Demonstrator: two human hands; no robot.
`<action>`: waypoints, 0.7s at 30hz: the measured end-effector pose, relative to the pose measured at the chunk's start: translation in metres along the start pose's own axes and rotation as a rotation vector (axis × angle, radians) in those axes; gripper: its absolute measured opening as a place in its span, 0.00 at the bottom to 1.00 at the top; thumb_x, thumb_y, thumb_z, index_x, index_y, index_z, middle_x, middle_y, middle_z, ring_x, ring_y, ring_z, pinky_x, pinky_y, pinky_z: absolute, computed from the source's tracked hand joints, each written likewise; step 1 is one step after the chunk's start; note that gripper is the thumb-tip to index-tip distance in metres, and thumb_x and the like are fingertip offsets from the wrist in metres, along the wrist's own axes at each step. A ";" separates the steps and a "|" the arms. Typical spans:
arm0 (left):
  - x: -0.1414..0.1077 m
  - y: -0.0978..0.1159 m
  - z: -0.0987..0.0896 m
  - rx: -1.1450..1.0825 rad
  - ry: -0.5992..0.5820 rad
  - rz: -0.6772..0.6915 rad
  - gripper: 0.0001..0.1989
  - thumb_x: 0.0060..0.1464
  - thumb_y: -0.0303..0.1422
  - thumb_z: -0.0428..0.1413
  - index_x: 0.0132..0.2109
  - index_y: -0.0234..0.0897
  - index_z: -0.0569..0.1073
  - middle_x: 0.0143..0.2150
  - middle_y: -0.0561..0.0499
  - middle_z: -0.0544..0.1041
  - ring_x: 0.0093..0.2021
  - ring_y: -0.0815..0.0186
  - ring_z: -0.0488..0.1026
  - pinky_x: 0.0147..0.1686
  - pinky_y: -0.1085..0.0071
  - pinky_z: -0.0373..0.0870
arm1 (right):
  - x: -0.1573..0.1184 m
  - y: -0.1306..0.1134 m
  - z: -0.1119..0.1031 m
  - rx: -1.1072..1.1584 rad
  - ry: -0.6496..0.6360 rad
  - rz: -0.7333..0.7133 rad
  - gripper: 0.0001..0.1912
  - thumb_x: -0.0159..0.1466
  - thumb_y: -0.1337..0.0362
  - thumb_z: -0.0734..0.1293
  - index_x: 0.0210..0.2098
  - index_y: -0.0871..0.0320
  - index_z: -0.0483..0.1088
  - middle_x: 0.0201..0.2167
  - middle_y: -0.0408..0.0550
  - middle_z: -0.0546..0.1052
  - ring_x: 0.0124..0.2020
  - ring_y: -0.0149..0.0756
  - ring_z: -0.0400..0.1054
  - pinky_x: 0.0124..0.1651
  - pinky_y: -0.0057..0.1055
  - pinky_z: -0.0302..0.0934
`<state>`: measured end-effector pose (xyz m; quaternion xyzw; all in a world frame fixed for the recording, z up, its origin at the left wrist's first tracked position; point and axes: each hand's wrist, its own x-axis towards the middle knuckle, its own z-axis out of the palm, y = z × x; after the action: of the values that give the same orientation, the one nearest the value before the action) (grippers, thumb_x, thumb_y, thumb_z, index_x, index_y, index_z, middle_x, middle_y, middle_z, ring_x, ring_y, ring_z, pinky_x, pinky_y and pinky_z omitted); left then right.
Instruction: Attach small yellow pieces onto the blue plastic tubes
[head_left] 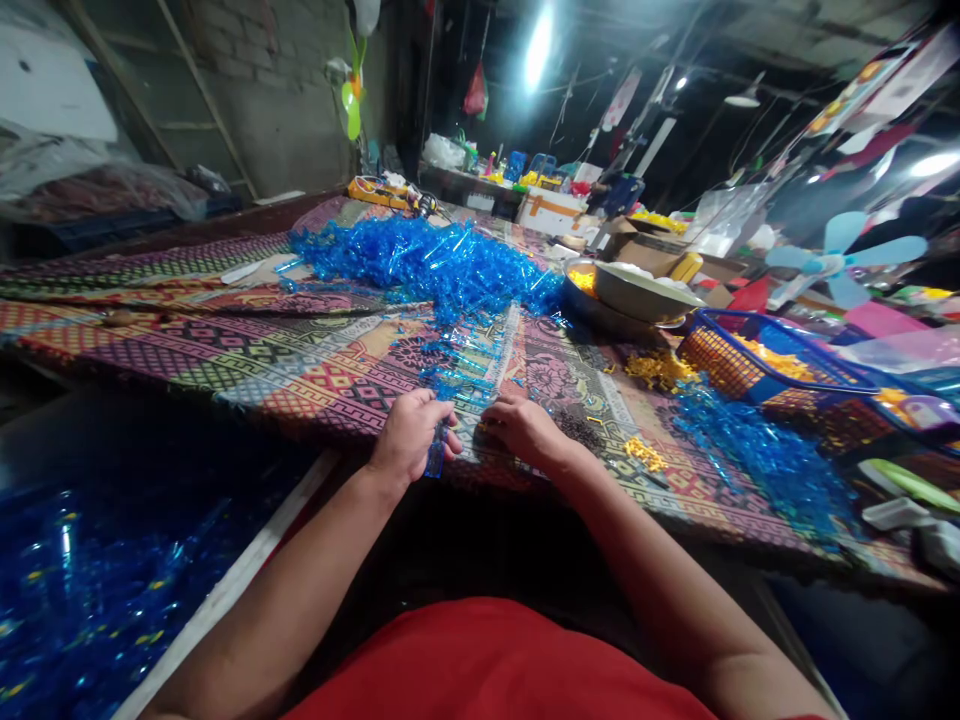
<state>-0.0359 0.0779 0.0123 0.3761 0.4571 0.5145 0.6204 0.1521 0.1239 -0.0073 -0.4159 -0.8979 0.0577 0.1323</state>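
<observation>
My left hand (414,432) is closed around a clear blue plastic piece (435,455) at the table's front edge. Beside it, my right hand (521,428) is curled low over the cloth with its fingertips together; whether something small is between them I cannot make out. In front of both hands lie loose blue plastic pieces (469,365), leading back to a large heap of the same blue pieces (435,260). To the right of my right hand are a scatter of small dark parts (579,430) and a little pile of small yellow parts (645,455).
A patterned cloth (337,370) covers the table. On the right stand metal bowls (637,295), a blue basket (750,370) of yellow parts, more blue pieces (772,460) and a fan (840,260). A container of blue items (97,590) is below left.
</observation>
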 end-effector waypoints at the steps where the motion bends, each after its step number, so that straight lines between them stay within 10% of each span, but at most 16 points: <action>1: -0.002 0.000 -0.001 -0.020 -0.007 -0.003 0.08 0.43 0.32 0.54 0.27 0.34 0.62 0.19 0.56 0.69 0.13 0.69 0.68 0.10 0.76 0.62 | -0.001 -0.001 0.000 0.012 0.010 -0.005 0.07 0.59 0.68 0.64 0.34 0.57 0.74 0.31 0.47 0.74 0.33 0.33 0.68 0.36 0.26 0.58; 21: -0.020 -0.010 -0.007 -0.069 0.010 -0.004 0.07 0.45 0.32 0.53 0.27 0.33 0.64 0.20 0.54 0.69 0.14 0.69 0.69 0.11 0.76 0.62 | -0.004 -0.001 0.000 0.145 0.118 -0.043 0.08 0.61 0.70 0.63 0.34 0.58 0.75 0.28 0.47 0.75 0.30 0.31 0.67 0.35 0.25 0.58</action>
<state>-0.0405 0.0560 0.0040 0.3511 0.4428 0.5306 0.6317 0.1537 0.1198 -0.0083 -0.3886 -0.8907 0.0949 0.2159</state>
